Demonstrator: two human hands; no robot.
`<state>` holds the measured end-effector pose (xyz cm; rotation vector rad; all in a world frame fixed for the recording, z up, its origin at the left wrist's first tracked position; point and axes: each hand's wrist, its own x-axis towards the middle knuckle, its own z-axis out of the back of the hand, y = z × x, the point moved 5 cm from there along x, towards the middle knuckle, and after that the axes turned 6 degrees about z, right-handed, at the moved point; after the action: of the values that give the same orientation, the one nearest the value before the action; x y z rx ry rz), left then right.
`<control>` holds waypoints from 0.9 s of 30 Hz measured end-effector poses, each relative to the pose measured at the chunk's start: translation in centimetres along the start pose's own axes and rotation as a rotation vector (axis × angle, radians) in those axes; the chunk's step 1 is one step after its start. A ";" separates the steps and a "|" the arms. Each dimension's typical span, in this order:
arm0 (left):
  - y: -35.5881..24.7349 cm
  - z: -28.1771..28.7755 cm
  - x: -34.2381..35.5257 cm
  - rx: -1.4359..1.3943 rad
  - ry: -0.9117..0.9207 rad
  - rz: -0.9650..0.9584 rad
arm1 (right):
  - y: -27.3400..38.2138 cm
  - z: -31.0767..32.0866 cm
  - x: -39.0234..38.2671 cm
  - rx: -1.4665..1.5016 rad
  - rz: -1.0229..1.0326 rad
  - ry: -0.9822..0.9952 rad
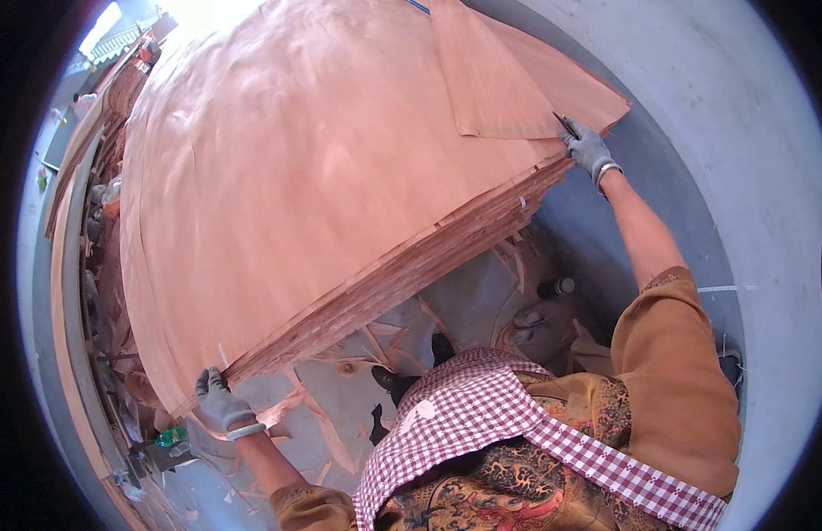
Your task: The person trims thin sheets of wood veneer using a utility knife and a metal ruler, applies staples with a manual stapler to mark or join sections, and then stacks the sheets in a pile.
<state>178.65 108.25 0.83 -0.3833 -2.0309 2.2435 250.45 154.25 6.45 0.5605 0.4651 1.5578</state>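
A broad stack of thin pinkish-tan wood veneer sheets (296, 168) lies in front of me, its layered near edge (402, 270) running diagonally. My left hand (223, 405), in a grey glove, grips the top veneer sheet by its near left corner; the thumb is hidden. A small white strip (222, 355) shows on the sheet by those fingertips. My right hand (590, 150), gloved too, is at the right end of the stack, closed on a dark slim tool (566, 125), perhaps a knife. Its tip meets a loose triangular veneer piece (495, 84) lying on top.
Veneer scraps (327, 425) litter the floor around my shoes (395, 382). A dark cylinder (555, 288) lies beneath the stack's right side. On the left stand more piled sheets (70, 292) and a green item (172, 436). A pale wall (738, 133) curves along the right.
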 end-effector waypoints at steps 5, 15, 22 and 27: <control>0.5 1.1 -0.3 -0.082 -0.008 0.044 | 0.8 0.2 -1.0 0.003 0.043 -0.023; 0.9 1.0 1.5 -0.121 0.164 0.103 | 1.5 0.2 -0.7 0.107 0.293 -0.085; 0.2 -0.2 0.4 -0.035 0.007 0.101 | -5.6 8.7 -4.8 -0.139 -0.213 0.053; -0.7 0.6 0.2 0.038 0.072 0.149 | -3.1 12.2 -9.0 -0.106 -0.189 -0.070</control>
<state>178.24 107.82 1.58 -0.6222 -1.9822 2.3105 260.52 144.96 13.60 0.4740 0.3689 1.3694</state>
